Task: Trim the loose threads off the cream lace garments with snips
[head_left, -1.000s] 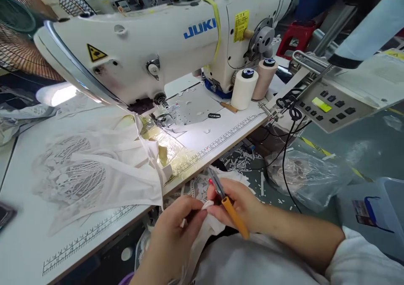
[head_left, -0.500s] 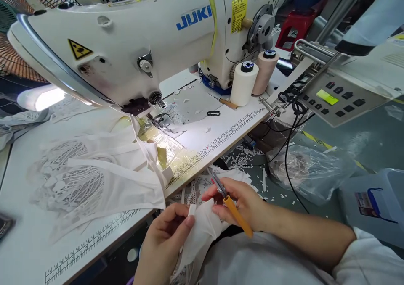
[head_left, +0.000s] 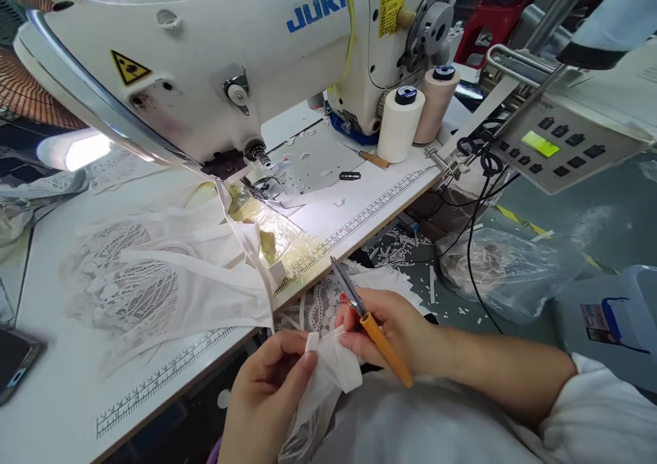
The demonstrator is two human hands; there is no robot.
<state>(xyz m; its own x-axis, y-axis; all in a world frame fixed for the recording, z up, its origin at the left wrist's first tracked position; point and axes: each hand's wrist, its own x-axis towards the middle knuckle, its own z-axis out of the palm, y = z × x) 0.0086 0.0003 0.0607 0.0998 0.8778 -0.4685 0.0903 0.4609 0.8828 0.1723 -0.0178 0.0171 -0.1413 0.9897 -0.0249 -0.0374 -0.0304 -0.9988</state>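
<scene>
My left hand (head_left: pixel 272 389) pinches the edge of a white garment piece (head_left: pixel 336 371) with sheer lace lower down, held above my lap in front of the table edge. My right hand (head_left: pixel 397 327) has thumb and fingertips closed on the same piece a little to the right. Tucked in that hand is a pair of scissors (head_left: pixel 382 348) with orange handles, the blades pointing up and away to the left, off the fabric. More white lace fabric (head_left: pixel 328 300) hangs just beyond my fingers, below the table edge.
A white lace garment (head_left: pixel 205 293) lies on the sewing table, reaching up to the sewing machine (head_left: pixel 195 74). Thread cones (head_left: pixel 401 125), an awl (head_left: pixel 374 159) and a razor blade (head_left: pixel 350 175) sit right of the needle. A phone (head_left: pixel 18 365) lies far left; a control panel (head_left: pixel 554 142) stands right.
The view has shifted slightly, bringing more of the phone in. Between my hands the fabric has turned and its edge now stretches across to my right fingertips. The scissors blades show more fully.
</scene>
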